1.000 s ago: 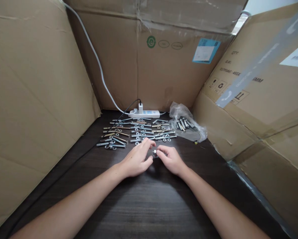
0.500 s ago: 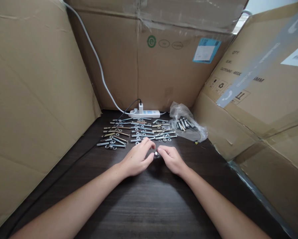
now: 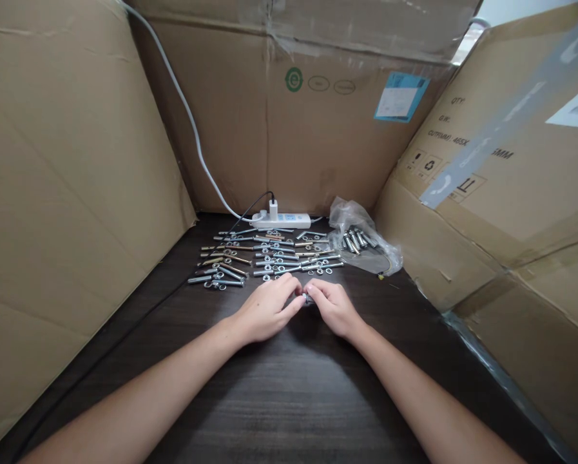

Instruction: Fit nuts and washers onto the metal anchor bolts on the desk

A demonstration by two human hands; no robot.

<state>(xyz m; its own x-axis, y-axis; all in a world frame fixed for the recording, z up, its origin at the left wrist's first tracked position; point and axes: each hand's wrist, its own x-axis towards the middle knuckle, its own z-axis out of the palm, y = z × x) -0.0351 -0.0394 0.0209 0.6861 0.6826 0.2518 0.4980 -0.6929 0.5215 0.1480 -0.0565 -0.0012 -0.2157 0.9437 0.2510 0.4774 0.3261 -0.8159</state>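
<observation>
Over the middle of the dark table, my left hand point(image 3: 272, 307) and my right hand point(image 3: 333, 305) meet at the fingertips. Between them is a small metal bolt point(image 3: 308, 298) with a hex nut at its left end, mostly covered by fingers. My right thumb and fingers pinch the bolt from the right. My left thumb and index finger close on the nut end. Just beyond my hands lie rows of metal bolts and sleeves point(image 3: 275, 263), with loose nuts and washers point(image 3: 328, 271) among them.
A clear plastic bag point(image 3: 390, 256) holding several metal anchors lies at the back right. Behind the rows is a white power strip point(image 3: 296, 221) with a plug. A black cable point(image 3: 144, 314) crosses the table's left side. Cardboard boxes point(image 3: 231, 129) wall in the left, back and right.
My left thumb and index finger have closed in on the nut, which showed openly between the hands before. My right hand keeps its grip in nearly the same place.
</observation>
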